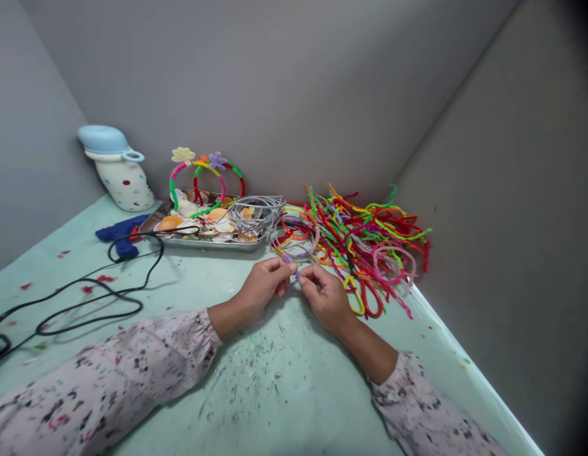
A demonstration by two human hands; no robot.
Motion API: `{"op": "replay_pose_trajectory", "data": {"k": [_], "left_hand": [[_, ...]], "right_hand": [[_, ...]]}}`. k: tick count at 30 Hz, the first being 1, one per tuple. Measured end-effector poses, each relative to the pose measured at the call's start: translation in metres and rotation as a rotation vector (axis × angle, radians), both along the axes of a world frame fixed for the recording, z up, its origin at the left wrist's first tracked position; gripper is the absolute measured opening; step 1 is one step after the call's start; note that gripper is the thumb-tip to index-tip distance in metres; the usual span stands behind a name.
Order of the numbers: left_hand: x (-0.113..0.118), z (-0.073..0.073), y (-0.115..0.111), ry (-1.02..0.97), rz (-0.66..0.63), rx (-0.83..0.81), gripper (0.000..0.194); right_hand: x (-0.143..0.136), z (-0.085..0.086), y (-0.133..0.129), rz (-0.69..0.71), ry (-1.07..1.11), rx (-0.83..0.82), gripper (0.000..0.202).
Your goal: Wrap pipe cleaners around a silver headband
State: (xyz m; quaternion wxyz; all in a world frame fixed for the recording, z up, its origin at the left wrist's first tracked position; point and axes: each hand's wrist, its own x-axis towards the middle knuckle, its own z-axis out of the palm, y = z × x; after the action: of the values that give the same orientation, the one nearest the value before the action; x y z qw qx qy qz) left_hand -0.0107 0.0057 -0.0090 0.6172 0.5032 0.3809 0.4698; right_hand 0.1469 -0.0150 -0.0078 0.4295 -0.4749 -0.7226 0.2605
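So, taking the hands as the middle of the clock, a looped black cord [47, 296] is being sprawled across the pale green tabletop [180, 285] at about 9 o'clock, well apart from the fingers. A blue glue gun [125, 229] is lying just past 9, and a white spotted bottle [127, 180] with a light blue lid is being kept behind it around 10. Also near 10, a metal tray [213, 244] is being filled with white and orange bits, with two flower-topped rings [172, 188] being propped up on it. A silver wire coil [258, 212] is being rested partly on the tray at 11. Dead centre, a small fuzzy purple piece [298, 275] is being pinched by the left hand [263, 285] and the right hand [325, 296], thumbs and fingertips being closed narrow around it; whether it's being twisted can't be told. Toward 2 o'clock a messy pile of colourful pipe cleaners [360, 225] is being spread out, with a pink ring [377, 265] being left on its near side toward 3.
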Motion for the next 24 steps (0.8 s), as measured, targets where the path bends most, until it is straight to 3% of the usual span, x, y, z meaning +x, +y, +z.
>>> {"op": "replay_pose_trajectory", "data": {"k": [17,24], "left_hand": [[0.0005,-0.0003,-0.0001,0.002,0.006,-0.012,0.031],[0.0002,-0.0002,-0.0005,0.009,-0.005,-0.001,0.033]], "right_hand": [[-0.0054,-0.0003,0.0006,-0.095,-0.074,0.046,0.009],[-0.0042,0.0020,-0.0008,-0.048,-0.031,0.026,0.006]]}}
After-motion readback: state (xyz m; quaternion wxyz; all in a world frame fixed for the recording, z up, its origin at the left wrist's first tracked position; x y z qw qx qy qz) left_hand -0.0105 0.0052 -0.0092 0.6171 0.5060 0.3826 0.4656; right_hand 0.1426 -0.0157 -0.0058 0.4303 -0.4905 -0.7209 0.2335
